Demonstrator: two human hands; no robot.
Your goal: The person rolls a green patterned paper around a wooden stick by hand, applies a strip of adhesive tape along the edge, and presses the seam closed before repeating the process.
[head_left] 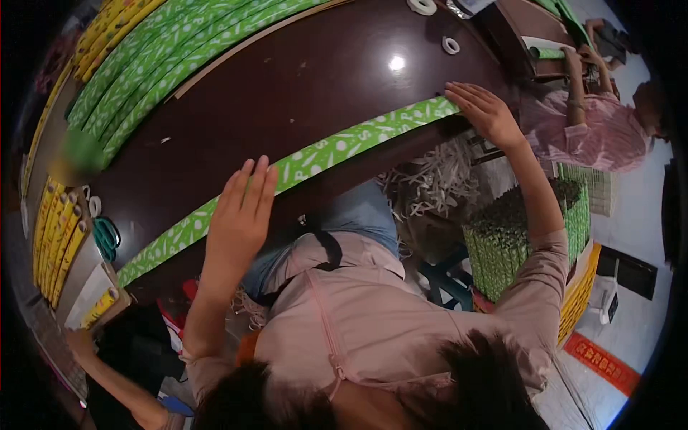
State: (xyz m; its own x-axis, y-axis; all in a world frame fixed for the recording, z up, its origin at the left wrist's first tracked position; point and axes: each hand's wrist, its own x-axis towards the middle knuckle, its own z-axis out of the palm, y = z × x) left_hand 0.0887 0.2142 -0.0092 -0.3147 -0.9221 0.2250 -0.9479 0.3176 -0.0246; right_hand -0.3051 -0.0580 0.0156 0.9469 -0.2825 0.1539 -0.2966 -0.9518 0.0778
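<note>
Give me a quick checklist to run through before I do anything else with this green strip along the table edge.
1. Left hand flat on the green strip: ok.
2. Right hand pressing the strip's far end: ok.
3. Strip lying straight along the edge of the table: ok.
4. Strip stuck down along its length: cannot tell.
5. Scissors within reach: ok, left of the left hand.
6. Tape rolls clear of the strip: ok.
</note>
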